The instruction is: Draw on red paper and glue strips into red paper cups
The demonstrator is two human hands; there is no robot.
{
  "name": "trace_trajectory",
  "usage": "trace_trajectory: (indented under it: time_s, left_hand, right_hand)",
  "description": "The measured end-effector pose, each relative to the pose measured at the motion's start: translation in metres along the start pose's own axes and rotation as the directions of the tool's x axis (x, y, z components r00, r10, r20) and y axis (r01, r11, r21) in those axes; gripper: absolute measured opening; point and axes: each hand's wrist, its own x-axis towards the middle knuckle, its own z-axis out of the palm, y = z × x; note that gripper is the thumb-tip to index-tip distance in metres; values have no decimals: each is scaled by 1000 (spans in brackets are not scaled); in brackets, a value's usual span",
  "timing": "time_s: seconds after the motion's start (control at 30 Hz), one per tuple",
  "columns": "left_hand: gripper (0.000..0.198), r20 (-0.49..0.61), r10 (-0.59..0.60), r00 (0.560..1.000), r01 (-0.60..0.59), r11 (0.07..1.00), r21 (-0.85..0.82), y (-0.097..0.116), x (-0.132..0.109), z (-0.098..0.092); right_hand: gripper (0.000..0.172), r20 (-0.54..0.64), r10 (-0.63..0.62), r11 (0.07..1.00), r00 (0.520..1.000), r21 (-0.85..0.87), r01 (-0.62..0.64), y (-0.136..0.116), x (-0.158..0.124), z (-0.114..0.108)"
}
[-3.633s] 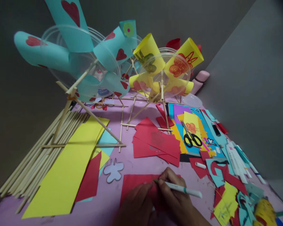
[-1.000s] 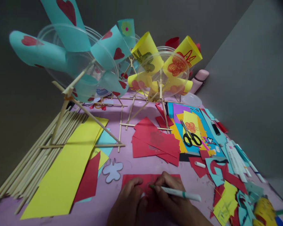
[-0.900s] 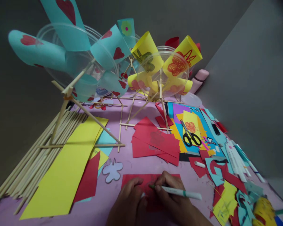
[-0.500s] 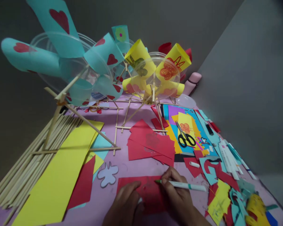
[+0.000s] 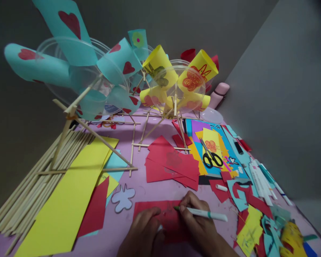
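Observation:
My right hand (image 5: 196, 217) grips a white felt-tip pen (image 5: 212, 215) with a green band, its green tip on a red paper sheet (image 5: 173, 228). Faint dark marks show on the sheet near the tip. Resting on the sheet's left part, my left hand (image 5: 143, 228) has its fingers curled, and a small white object (image 5: 159, 227) peeks out by its thumb, mostly hidden. Left of the sheet lies a pale butterfly-shaped cutout (image 5: 123, 199). Beyond it are overlapping red paper pieces (image 5: 160, 166), one with a dark drawing.
Stick-framed pinwheels with blue (image 5: 50, 71) and yellow (image 5: 160, 64) paper blades stand behind. Wooden sticks (image 5: 24, 200) and yellow paper strips (image 5: 61, 207) lie left. Scissors (image 5: 210, 155) rest on coloured paper at right, near paper scraps (image 5: 248, 228), a white cap (image 5: 221, 187) and markers (image 5: 259, 178).
The pen tip has shifted slightly left on the red sheet, with my right hand moving along. My left hand stays on the paper. The whole view has shifted slightly.

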Motion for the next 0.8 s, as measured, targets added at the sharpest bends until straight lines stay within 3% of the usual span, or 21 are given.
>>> trace_trajectory:
  time_s: [0.37, 0.8]
  left_hand:
    - [18, 10, 42, 999, -43, 998, 35, 1, 1, -2]
    - [25, -39, -31, 999, 30, 999, -19, 10, 0, -1]
  right_hand:
    - [18, -24, -29, 999, 999, 29, 30, 3, -1, 0]
    - [17, -9, -47, 999, 999, -2, 47, 0, 0, 0]
